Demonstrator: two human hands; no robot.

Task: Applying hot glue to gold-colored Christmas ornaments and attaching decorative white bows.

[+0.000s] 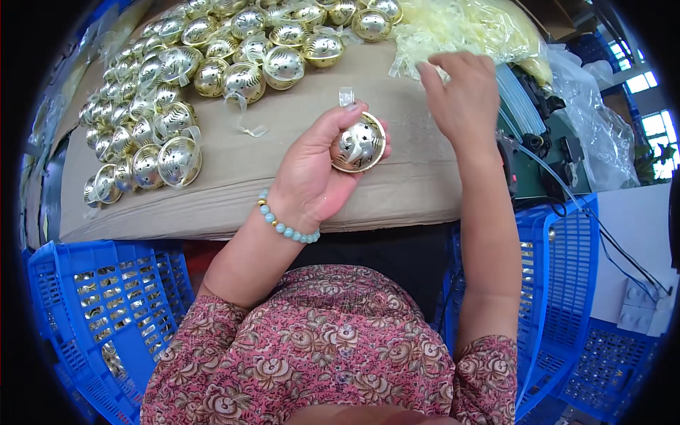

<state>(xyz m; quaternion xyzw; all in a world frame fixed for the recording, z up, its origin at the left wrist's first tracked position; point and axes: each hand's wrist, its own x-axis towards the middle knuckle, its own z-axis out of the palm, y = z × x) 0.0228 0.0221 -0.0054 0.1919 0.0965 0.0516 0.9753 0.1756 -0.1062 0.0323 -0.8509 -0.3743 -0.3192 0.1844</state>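
Note:
A shiny gold-and-silver ball ornament (358,143), with a raised rim and small dark cutouts, rests in my left hand (315,159). The fingers are closed around it, thumb on top. A short clear ribbon loop (346,96) sticks up beside the thumb. Over at the right, my right hand (464,99) is raised at the near edge of a heap of pale yellow translucent ribbons (467,32). Its thumb stands apart from the bent fingers, and I see nothing between them; the fingertips are partly blurred.
Many similar ball ornaments (244,81) with ribbons crowd the far left of the cardboard-covered table (283,205). Clear plastic film (595,117) and thin cables (542,145) lie at the right. Blue crates (134,304) flank me on both sides.

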